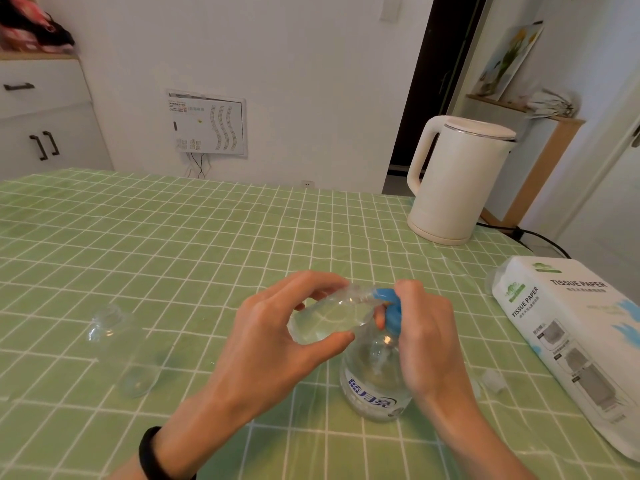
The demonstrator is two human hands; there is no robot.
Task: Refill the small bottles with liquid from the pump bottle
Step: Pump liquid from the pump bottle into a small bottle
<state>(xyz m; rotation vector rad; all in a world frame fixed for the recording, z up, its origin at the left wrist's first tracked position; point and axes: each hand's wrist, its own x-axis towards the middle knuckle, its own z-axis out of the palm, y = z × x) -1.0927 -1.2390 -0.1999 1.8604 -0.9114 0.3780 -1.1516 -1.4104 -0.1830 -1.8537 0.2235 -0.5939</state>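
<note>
On the green checked tablecloth [194, 237] a white kettle [457, 178] stands at the far right, its black cord [540, 237] running off the edge. A pack of tissue paper [571, 341] lies along the right side, with a small clear cap [493, 379] just beside it. To the left, well apart from the hands, a spare small bottle [117, 344] (clear, nearly lost against the cloth) lies on its side.

The pump bottle [375, 379] stands upright near the front middle, between the two forearms, and the hands cover much of its top. The left hand [277, 337], with a black band [152, 452] on its wrist, holds the small bottle [329, 317] tilted almost flat. The thumb is below and the fingers above, and the bottle's mouth is at the blue nozzle. The right hand [426, 337] curls over the blue pump head [389, 306] from the right, gripping it.
</note>
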